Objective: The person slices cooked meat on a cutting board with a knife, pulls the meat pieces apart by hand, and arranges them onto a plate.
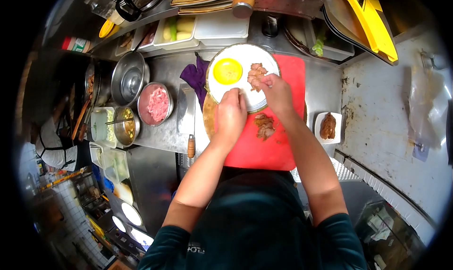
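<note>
Here's the sliced meat (256, 73), in a small heap on the right part of the white plate (245, 53), beside the yellow bowl (227, 71) that sits on the same plate. My right hand (279, 96) is in at the heap's edge, fingers narrow, tips against the slices; whether a piece is pinched between them, I can't tell. My left hand (230, 113) is over the plate's near edge, below the yellow bowl, fingers curled and drawn close, and I can't tell if they hold anything. I'd call this placing or tidying the slices; it calls for a light touch, keeping my knuckles off the bowl. Just below the plate, more slices (265, 127) lie loose on the red board (245, 152), under and between my forearms. Out to the left there's the cleaver (186, 112), wooden handle toward me, with the purple cloth (193, 76) above it and the metal bowl (142, 105) of pink meat (158, 104) farther over. Off to the right, a white dish (336, 137) holds a browned piece (328, 126).
</note>
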